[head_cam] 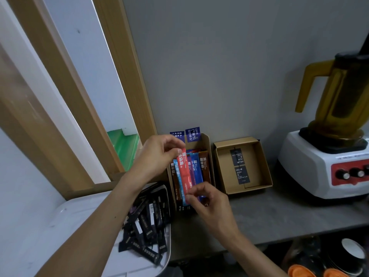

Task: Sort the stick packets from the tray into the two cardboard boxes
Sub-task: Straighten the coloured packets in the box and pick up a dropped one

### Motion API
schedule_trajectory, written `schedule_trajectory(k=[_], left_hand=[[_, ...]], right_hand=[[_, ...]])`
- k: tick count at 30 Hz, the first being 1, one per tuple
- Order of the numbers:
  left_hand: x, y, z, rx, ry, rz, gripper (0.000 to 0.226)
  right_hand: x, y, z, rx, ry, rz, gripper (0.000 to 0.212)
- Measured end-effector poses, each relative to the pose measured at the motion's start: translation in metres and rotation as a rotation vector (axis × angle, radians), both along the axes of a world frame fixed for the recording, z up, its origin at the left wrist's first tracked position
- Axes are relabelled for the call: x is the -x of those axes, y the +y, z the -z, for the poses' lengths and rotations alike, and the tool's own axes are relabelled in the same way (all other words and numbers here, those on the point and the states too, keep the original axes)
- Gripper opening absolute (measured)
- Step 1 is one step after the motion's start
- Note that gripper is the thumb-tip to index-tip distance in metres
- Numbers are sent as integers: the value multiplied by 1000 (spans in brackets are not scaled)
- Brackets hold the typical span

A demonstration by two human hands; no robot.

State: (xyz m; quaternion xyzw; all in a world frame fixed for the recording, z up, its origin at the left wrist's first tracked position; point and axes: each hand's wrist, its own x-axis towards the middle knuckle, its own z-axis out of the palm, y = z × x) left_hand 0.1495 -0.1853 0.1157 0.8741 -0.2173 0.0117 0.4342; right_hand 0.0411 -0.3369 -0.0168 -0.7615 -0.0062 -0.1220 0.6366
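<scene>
**Seating the red packet in the coloured row**

The red stick packet is held over the left cardboard box, which stands against the wall at the back of the counter. The left hand pinches the packet's far end between thumb and fingertips. The right hand pinches the near end the same way. The packet lies lengthwise over the coloured packets that already fill this box side by side, towards their left side.

The step in hand looks like laying the red packet into that row. To do it well:

- Keep both pinches light and at the very ends, so the packet stays straight and does not buckle in the middle.
- Line it up parallel with its neighbours before lowering it. The row looks tight, so a skewed packet would likely ride up on the others.
- Lower the far end first, against the back of the box, then let the near end drop.
- Release one hand at a time, and press the packet flat with straight fingers if it sits proud.

The right cardboard box holds two black packets, which suggests the sorting rule: coloured to the left, black to the right. The tray near the left forearm holds a loose heap of dark packets, so much of the task seems to remain.
</scene>
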Motion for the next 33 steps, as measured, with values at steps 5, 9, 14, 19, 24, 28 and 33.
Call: schedule_trajectory(k=[5, 9, 14, 19, 24, 28, 33], left_hand=[[-8, -7, -8, -532, -377, 4, 21], [-16, -12, -8, -798, -452, 14, 29], [-21, -11, -2, -822, -468, 38, 30], [-20, -12, -3, -833, -466, 57, 30], [-18, -17, 1, -846, -463, 18, 36], [-17, -24, 8, -891, -541, -35, 43], [-20, -18, 11, -797, -593, -41, 35]], right_hand=[[-6, 4, 3, 260, 34, 51, 19], [-12, 9, 10, 622, -41, 84, 24], [-6, 14, 15, 721, -60, 40, 31], [-5, 14, 21, 875, -163, 92, 41], [-10, 10, 17, 897, -145, -42, 35], [-14, 9, 13, 976, -153, -69, 36], [-18, 6, 10, 1013, -171, -83, 36]])
